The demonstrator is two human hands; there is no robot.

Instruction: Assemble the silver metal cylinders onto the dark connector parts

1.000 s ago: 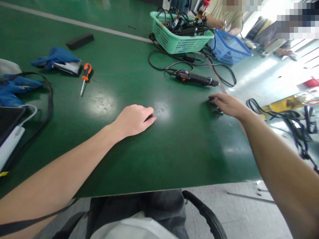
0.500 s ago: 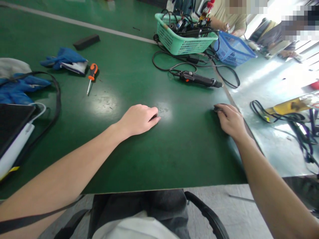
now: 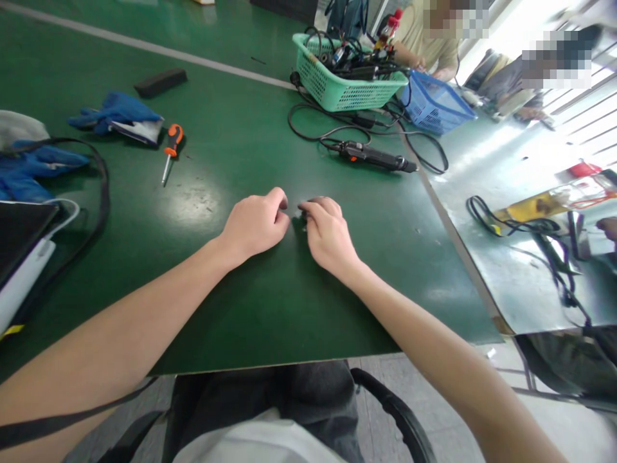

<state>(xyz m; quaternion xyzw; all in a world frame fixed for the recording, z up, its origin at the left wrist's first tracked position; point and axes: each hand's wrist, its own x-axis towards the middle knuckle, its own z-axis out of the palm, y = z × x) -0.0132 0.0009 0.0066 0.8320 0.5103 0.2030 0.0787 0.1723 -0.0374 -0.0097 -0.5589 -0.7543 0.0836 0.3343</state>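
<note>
My left hand (image 3: 255,222) rests near the middle of the green table (image 3: 231,321), fingers curled together with the thumb against them. What it may hold is hidden. Just to its right, a small gap away, is my right hand (image 3: 330,231). It pinches a small dark piece (image 3: 303,216) that looks partly shiny, mostly covered by the fingertips. Beyond the hands lies a black electric screwdriver (image 3: 373,156) with its cable. An orange-and-black hand screwdriver (image 3: 172,145) lies to the left.
A green basket (image 3: 354,96) full of cables and tools stands at the back, beside a blue basket (image 3: 434,106). Blue gloves (image 3: 118,116) and a black block (image 3: 160,83) lie back left. A dark flat device (image 3: 22,238) is at the left edge. Other people sit at the back right.
My right hand has moved left from the table's right side to beside my left hand, bringing the small dark piece. My left hand has shifted slightly left in view.
</note>
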